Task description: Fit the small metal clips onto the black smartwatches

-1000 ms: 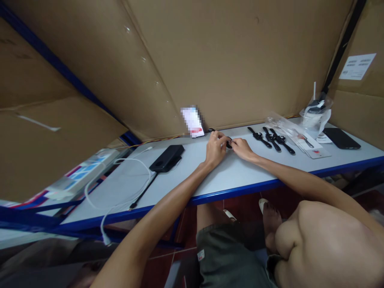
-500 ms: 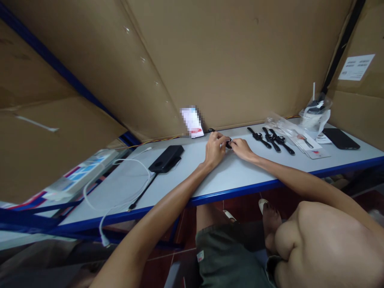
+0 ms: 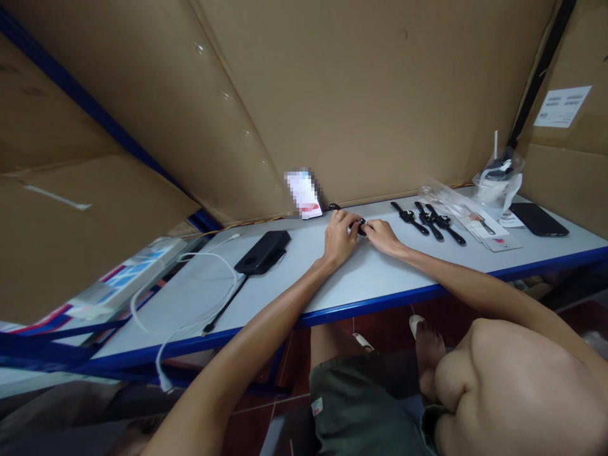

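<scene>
A black spokeshave (image 3: 362,227) is held between my two hands above the grey tabletop (image 3: 380,278); one of its handle ends pokes out past my left knuckles. My left hand (image 3: 339,237) is closed around its left part, with the thumb and fingers near the middle body. From the other side, my right hand (image 3: 382,237) pinches it with bent fingers, which hide its right end. To the right lie three similar black spokeshaves, one (image 3: 409,218) apart from an adjacent pair (image 3: 445,224). The details of the held tool's middle are too small to make out.
A lit phone (image 3: 304,193) leans against the cardboard wall (image 3: 361,114). A black power bank-like box (image 3: 263,252) and white cable (image 3: 185,256) lie left. Clear plastic packaging (image 3: 494,235), a bagged cup (image 3: 496,183) and a dark phone (image 3: 539,220) sit right.
My fingers have shifted slightly around the spokeshave, and a bit more of its black middle shows between my hands. The other things on the table have stayed put.
</scene>
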`<move>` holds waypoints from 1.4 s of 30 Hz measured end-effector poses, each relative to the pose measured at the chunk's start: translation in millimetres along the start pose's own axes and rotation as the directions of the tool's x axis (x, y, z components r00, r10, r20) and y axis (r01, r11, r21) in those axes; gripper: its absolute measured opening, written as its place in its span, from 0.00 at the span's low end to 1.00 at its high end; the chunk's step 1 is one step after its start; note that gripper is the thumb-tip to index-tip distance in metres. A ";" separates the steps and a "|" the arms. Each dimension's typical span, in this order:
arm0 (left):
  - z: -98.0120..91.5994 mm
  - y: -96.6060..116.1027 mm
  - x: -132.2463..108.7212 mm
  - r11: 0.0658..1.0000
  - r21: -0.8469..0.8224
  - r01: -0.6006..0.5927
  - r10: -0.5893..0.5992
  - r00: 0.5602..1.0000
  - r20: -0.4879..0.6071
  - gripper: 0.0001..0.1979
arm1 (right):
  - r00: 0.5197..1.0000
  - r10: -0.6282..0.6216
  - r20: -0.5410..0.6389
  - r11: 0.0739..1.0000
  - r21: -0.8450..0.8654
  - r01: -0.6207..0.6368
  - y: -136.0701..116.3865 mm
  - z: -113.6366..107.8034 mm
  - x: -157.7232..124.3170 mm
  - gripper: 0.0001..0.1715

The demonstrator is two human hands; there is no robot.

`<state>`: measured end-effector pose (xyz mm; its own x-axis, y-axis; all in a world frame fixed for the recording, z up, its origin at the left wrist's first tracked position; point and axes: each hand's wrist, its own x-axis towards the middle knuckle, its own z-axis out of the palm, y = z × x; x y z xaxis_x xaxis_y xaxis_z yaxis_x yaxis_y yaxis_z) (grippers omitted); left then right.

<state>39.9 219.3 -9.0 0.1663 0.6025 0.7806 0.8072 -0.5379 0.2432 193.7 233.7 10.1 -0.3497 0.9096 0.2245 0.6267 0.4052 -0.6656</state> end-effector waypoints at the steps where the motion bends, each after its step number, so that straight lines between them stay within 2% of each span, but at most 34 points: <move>1: -0.3 0.0 0.1 1.000 0.007 -0.017 0.017 1.000 0.001 0.10 | 1.000 -0.003 0.003 1.000 -0.003 0.003 0.0 0.1 0.1 0.20; 4: -2.2 2.2 0.2 0.999 0.015 -0.043 0.043 0.999 0.004 0.13 | 1.000 -0.011 0.012 1.000 -0.007 0.011 0.2 0.2 0.7 0.20; 7: -3.7 5.9 0.0 0.999 0.011 -0.036 0.035 0.999 0.008 0.10 | 1.000 -0.007 0.007 1.000 -0.008 0.007 0.8 0.3 1.5 0.20; 12: -2.2 6.5 -0.2 1.000 0.005 0.026 -0.026 1.000 -0.003 0.03 | 1.000 -0.019 -0.011 1.000 0.000 0.019 2.8 1.4 2.7 0.19; 16: -0.5 1.7 -0.1 0.996 -0.002 0.088 -0.088 0.996 -0.033 0.06 | 1.000 -0.006 -0.012 1.000 0.017 0.007 4.0 2.5 3.7 0.20; 18: -0.5 0.2 0.0 0.998 0.003 0.068 -0.068 0.997 -0.021 0.04 | 1.000 0.000 -0.010 1.000 0.017 0.000 4.3 2.8 3.8 0.20; 24: -2.4 2.5 0.3 0.999 0.014 -0.033 0.033 0.999 0.016 0.14 | 1.000 -0.011 -0.010 1.000 0.018 0.011 3.7 2.8 2.9 0.20; 30: -4.8 7.5 0.7 1.000 0.012 -0.007 0.007 1.000 -0.011 0.12 | 1.000 -0.012 -0.010 1.000 0.006 0.012 2.8 1.3 3.0 0.19; 37: -4.7 3.1 -0.2 1.000 0.024 0.020 -0.019 0.999 -0.051 0.11 | 1.000 0.003 -0.025 1.000 0.021 -0.002 4.8 0.3 3.3 0.20; 42: -4.5 2.4 0.0 1.000 0.026 -0.007 0.008 0.999 -0.040 0.13 | 1.000 0.008 -0.020 1.000 0.021 -0.007 4.5 1.0 3.4 0.20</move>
<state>39.3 215.3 -5.7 0.1494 0.5741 0.8050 0.8206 -0.5263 0.2230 194.6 238.6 7.1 -0.3307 0.9144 0.2336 0.6146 0.3965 -0.6819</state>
